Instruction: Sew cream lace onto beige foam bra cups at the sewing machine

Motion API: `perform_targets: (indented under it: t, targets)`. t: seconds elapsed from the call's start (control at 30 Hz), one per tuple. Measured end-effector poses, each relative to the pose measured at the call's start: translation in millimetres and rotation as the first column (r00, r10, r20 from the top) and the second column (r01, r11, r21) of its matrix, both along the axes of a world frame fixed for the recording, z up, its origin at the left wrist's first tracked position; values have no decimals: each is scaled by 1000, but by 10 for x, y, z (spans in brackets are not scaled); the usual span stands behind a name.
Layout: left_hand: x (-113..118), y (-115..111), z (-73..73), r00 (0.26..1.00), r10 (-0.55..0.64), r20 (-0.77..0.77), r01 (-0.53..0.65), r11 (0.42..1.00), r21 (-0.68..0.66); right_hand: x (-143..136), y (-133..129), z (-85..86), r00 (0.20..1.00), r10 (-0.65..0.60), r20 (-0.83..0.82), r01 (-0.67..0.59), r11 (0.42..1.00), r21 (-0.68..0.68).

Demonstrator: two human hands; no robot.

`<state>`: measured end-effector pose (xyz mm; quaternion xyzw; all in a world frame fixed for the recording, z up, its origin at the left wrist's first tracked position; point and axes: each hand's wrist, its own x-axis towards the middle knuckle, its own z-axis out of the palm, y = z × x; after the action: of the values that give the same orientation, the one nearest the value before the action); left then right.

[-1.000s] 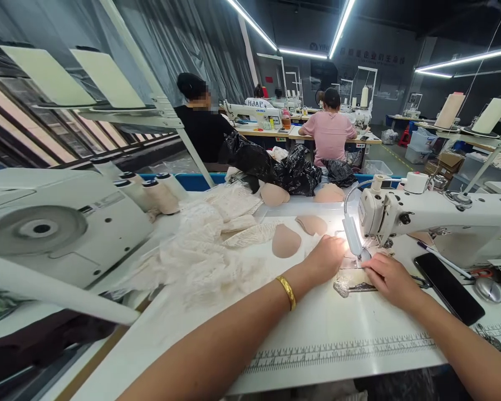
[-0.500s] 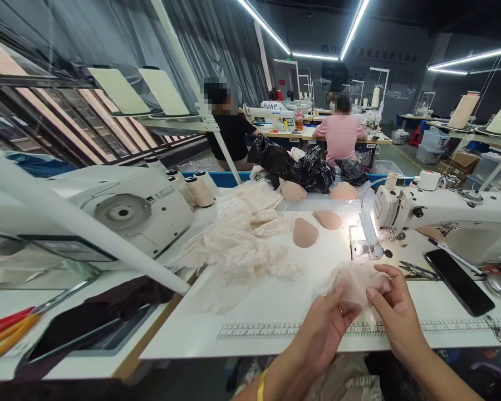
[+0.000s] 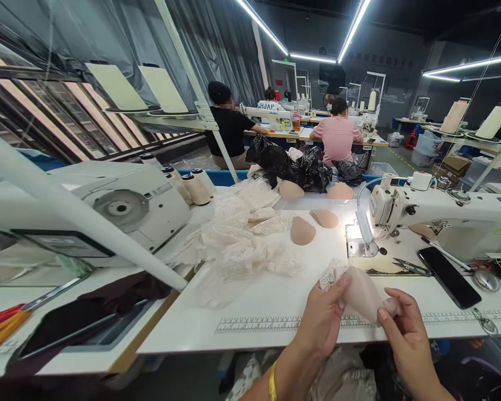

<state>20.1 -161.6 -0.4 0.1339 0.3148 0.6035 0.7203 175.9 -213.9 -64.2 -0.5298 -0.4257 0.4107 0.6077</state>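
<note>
A pale sheer fabric piece with a lace edge stretches between my two hands over the front edge of the white table. My left hand grips its lace side, thumb on top. The fingers of my right hand pinch its other end. Behind the fabric is the lit needle area of a white sewing machine. Two beige cups, one nearer and one farther, lie left of the machine. Cream lace fabric is heaped further left.
Thread snips and a black phone lie right of my hands. A printed ruler runs along the front edge. A white pole slants across the left. Black bags and seated people are beyond.
My hands have moved slightly apart, and the fabric that was bunched between them is now drawn out. My right hand is lower and further right. The camera view has shifted a little.
</note>
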Motion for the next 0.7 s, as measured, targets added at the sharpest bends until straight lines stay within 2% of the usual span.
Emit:
perform_targets:
  t: [0.07, 0.23, 0.47, 0.7]
  targets:
    - [-3, -7, 7, 999, -4, -34, 6, 999, 45, -25, 7, 74, 998, 52, -46, -53, 998, -15]
    - [-15, -31, -8, 992, -119, -38, 121, 991, 55, 38, 195, 188, 952, 216, -219, -229, 973, -35]
    - [-14, 20, -46, 975, -210, 76, 216, 972, -96, 63, 242, 177, 964, 200, -176, -213, 975, -58]
    - [54, 69, -11, 983, -179, 40, 183, 972, -146, 61, 196, 183, 960, 218, -174, -237, 967, -93]
